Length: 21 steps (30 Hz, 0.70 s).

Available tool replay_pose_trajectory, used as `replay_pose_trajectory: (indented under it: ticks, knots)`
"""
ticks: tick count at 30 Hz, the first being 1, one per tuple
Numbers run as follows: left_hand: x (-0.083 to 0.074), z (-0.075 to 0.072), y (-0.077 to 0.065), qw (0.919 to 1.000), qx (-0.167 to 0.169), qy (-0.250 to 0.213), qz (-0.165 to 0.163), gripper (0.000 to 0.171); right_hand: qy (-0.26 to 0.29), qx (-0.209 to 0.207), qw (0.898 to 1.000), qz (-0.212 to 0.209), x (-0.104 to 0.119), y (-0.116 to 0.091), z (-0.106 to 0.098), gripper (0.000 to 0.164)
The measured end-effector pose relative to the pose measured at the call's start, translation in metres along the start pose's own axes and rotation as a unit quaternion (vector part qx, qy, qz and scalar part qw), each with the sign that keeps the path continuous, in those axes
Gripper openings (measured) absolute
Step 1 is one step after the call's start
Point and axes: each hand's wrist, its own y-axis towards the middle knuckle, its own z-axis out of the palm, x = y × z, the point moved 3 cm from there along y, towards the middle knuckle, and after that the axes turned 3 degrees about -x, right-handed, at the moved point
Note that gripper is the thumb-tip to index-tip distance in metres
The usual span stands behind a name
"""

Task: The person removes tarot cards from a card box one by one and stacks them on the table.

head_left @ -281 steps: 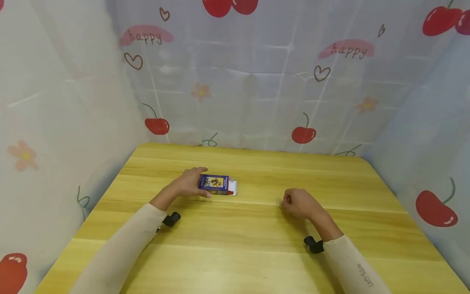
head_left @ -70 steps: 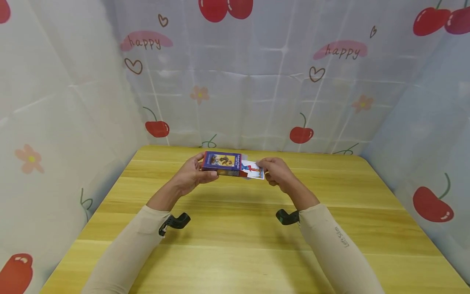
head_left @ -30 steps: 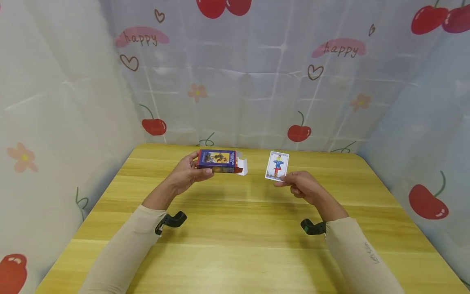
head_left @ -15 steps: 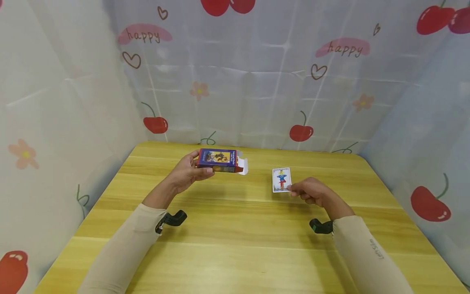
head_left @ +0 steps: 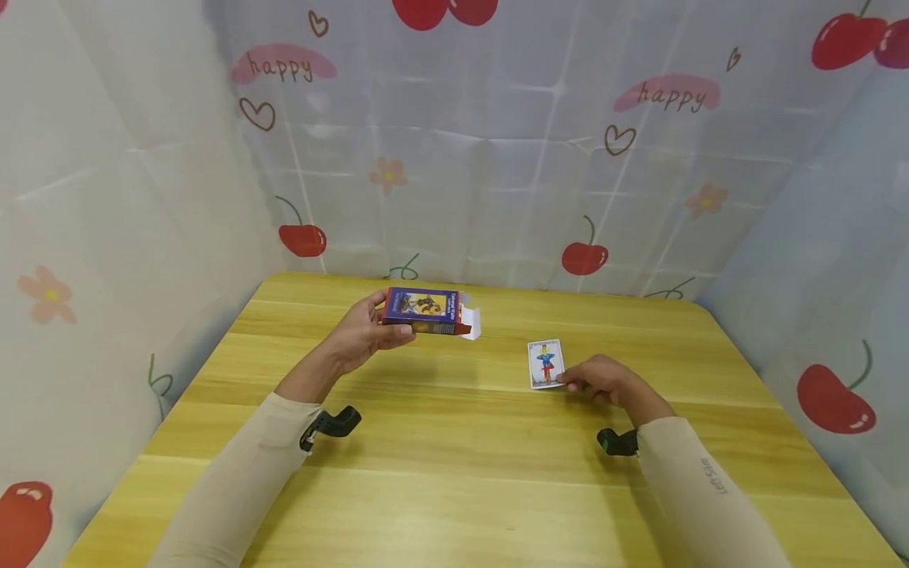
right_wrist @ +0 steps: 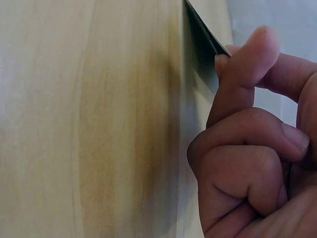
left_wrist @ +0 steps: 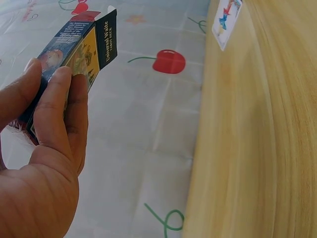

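Note:
My left hand (head_left: 358, 335) grips a blue tarot card box (head_left: 422, 310) from its left end, thumb along the near side. The box is held above the table, its white end flap (head_left: 471, 322) open toward the right. In the left wrist view the fingers wrap the same box (left_wrist: 81, 54), which reads "Universal Waite". To the right, my right hand (head_left: 604, 380) pinches a tarot card (head_left: 544, 363) by its lower right corner. A figure in blue and red shows on its upper face. The right wrist view has the card (right_wrist: 200, 37) tilted edge-on, close to the tabletop.
A yellow wood-grain table (head_left: 454, 473) spreads under both hands. Behind it and at both sides hangs a pale curtain (head_left: 483, 205) printed with cherries, hearts and flowers. Black wrist camera mounts (head_left: 339, 422) stick out from both sleeves.
Earlier the box lay on the table; my left hand has lifted it. My right hand has drawn the card from its open end and brought it right, then down toward the tabletop.

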Motion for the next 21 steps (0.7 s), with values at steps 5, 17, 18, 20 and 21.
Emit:
replay_pose_trajectory:
  ticks: [5, 17, 18, 20, 21]
  knots:
    - [-0.0014, 0.0012, 0.0001, 1.0000, 0.000, 0.000, -0.002, 0.073, -0.017, -0.001, 1.000, 0.008, -0.0021, 0.0016, 0.0004, 0.029]
    - [-0.0008, 0.0011, 0.0004, 1.0000, 0.002, -0.007, 0.000, 0.076, -0.067, -0.016, 0.998, 0.014, -0.0019, 0.0040, 0.0032, 0.035]
    - [-0.0009, 0.0011, 0.0006, 1.0000, 0.003, -0.007, 0.000, 0.076, -0.068, -0.017, 0.997, 0.012, -0.0014, 0.0038, 0.0033, 0.035]
    - [-0.0013, 0.0011, 0.0009, 1.0000, 0.004, -0.008, 0.001, 0.076, -0.068, -0.019, 0.997, 0.012, -0.0007, 0.0037, 0.0034, 0.034]
    - [-0.0015, 0.0011, 0.0010, 1.0000, 0.004, -0.008, 0.002, 0.076, -0.067, -0.021, 0.997, 0.013, -0.0006, 0.0038, 0.0035, 0.034]
